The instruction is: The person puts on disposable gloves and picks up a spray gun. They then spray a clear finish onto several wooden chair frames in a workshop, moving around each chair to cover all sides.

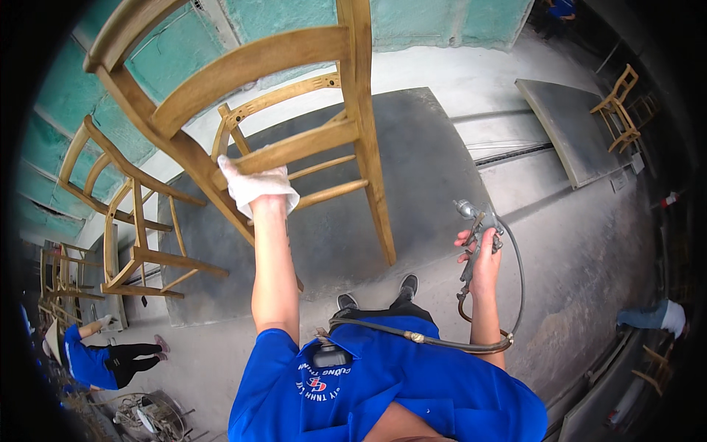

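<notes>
A bare wooden chair frame (250,66) stands tilted before me on a dark grey platform (420,162), its slatted back toward me. My left hand (261,184), in a white glove or cloth, is closed on the chair's lower back rail beside the left post. Off to the right, apart from the chair, my right hand (482,258) is wrapped round a metal spray gun (480,221) that points away from me. From the gun a grey hose (521,272) loops down and runs across my waist.
Another seatless chair frame (180,261) stands left of the platform, with more behind it. A second raised board (563,125) carries a small chair (618,110) at far right. One person in blue (92,361) works at lower left. Green-covered walls (280,15) rise behind.
</notes>
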The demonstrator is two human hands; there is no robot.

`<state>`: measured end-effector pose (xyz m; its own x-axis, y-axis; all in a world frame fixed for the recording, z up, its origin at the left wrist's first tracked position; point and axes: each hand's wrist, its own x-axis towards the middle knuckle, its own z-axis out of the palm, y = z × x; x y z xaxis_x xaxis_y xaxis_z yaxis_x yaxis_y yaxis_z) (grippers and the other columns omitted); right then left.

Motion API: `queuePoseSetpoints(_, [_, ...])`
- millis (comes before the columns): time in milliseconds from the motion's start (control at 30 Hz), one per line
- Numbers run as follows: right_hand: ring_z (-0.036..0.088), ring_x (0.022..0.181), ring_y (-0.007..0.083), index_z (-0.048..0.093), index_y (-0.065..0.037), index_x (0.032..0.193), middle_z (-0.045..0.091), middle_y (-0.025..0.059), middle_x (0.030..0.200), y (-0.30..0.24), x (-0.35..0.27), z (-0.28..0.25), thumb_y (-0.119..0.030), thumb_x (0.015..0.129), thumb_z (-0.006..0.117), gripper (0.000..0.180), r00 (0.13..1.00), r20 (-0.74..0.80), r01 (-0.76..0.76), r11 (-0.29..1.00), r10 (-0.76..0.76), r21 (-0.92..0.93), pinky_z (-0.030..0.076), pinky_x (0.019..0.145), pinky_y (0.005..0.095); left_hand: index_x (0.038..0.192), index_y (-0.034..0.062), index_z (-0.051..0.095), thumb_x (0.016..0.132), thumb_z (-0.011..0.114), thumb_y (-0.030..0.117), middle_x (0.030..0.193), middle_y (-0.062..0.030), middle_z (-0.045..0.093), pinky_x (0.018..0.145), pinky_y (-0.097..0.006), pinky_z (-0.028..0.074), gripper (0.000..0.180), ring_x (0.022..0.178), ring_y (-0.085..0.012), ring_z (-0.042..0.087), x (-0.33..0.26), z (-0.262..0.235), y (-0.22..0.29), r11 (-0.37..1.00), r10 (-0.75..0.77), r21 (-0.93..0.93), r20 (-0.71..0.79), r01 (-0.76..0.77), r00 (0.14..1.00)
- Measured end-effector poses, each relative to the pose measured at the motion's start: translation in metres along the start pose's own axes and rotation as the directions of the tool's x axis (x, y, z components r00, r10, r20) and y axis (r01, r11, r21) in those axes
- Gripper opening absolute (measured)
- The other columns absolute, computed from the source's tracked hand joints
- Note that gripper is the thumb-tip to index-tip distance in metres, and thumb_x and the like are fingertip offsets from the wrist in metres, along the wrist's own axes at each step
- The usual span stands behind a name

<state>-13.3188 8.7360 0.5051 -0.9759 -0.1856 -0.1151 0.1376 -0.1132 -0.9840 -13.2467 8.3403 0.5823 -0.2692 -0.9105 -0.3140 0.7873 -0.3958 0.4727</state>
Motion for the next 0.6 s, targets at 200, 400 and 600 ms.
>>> queuePoseSetpoints(200, [0.067,0.080,0.0169,0.053,-0.004,0.117,0.069,0.0115,0.095,0.015,0.027,-0.014,-0.053,0.106,0.041,0.051,1.000,0.001,0.012,1.000,-0.012,-0.005,0.048,0.052,0.0265,0.131,0.0012,0.057,0.097,0.065,0.039,0.119,-0.0183,0.067,0.100,-0.036,0.050,0.051,0.110,-0.0288,0.065,0.023,-0.017,0.028,0.661,-0.028,0.741,0.181,-0.118,0.983])
queuePoseSetpoints(400, [0.067,0.080,0.0173,0.055,-0.003,0.114,0.068,0.0098,0.093,0.046,0.049,-0.040,-0.057,0.105,0.041,0.056,0.998,0.055,-0.043,0.999,0.042,0.031,0.047,0.053,0.0264,0.146,-0.0040,0.044,0.091,0.074,0.042,0.120,-0.0199,0.065,0.099,-0.042,0.048,0.078,0.112,-0.0323,0.060,-0.002,-0.217,0.014,-0.286,0.394,0.956,0.180,-0.066,0.901])
queuePoseSetpoints(600, [0.065,0.080,0.0164,0.054,-0.003,0.112,0.062,0.0060,0.086,0.071,0.108,-0.033,-0.070,0.099,0.034,0.071,0.965,0.222,-0.193,0.955,0.142,0.225,0.043,0.053,0.0241,0.102,0.0087,0.056,0.090,0.076,0.037,0.062,0.0020,0.043,0.047,-0.027,0.034,0.036,0.049,-0.0101,0.042,0.031,-0.257,-0.039,0.347,0.309,0.936,-0.162,0.048,0.937])
